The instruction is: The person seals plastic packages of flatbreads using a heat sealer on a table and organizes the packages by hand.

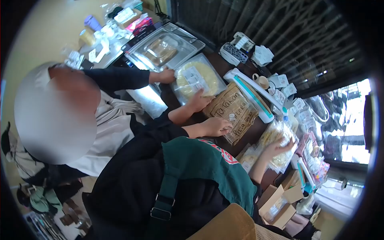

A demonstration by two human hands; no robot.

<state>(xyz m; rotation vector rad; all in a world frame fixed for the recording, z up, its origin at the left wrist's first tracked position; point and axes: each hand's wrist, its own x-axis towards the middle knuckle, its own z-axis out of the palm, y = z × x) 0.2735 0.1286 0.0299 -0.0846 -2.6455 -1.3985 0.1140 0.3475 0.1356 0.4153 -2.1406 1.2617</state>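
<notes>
My left hand [219, 127] lies at the lower left edge of a brown cardboard piece [236, 110] with black handwriting, its fingers curled together. Whether anything is between those fingers is too small to tell. Small white labels [232, 117] are on the cardboard just beyond the fingertips. On the right, my right hand [280, 147] rests over a pile of clear plastic packs [277, 134] with pale contents, fingers apart. A round yellowish flat item in a clear labelled bag [196, 78] lies beyond the cardboard, beside a co-worker's hands.
A co-worker [116, 120] stands close on the left, one hand [198, 102] near mine. A white and teal sealer [252, 96] lies behind the cardboard. Farther back are a metal tray [166, 46] and a label printer [233, 54]. An open carton [280, 208] is at lower right.
</notes>
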